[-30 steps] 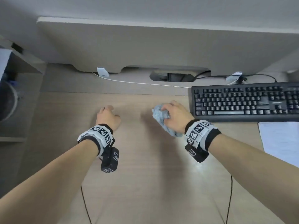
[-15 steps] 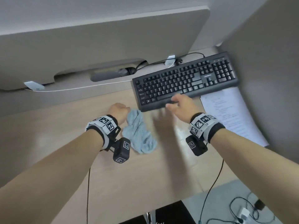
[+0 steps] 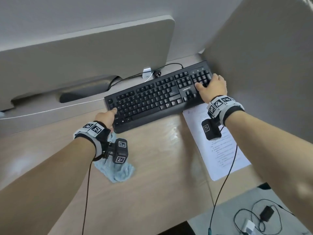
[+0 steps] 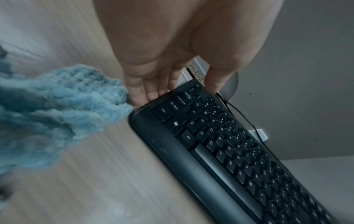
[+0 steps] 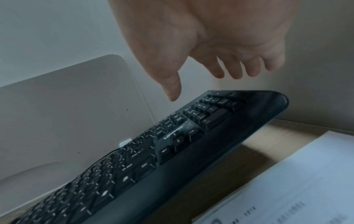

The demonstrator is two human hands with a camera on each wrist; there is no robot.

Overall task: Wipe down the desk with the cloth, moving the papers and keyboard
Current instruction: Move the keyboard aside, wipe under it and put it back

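Head view shows both hands at the ends of the black keyboard (image 3: 157, 97), which lies at the back right of the wooden desk (image 3: 160, 175). The left hand (image 3: 106, 118) has its thumb on the left-end keys, and the right hand (image 3: 212, 86) covers the number pad. The blue cloth (image 3: 116, 170) lies loose on the desk under the left wrist, and the printed papers (image 3: 218, 150) lie just beside the keyboard's front right corner.

Left wrist view: the fingers are nearly straight and touch the keyboard's left edge, the thumb over the top keys — not yet a closed grip. The cloth bunches beside them.

Right wrist view: the fingers hang relaxed and spread above the number pad, holding nothing.

I judge the step is moving the keyboard away. The next move calls for closing both hands on its ends and lifting evenly, watching the cable (image 3: 152, 70) behind.
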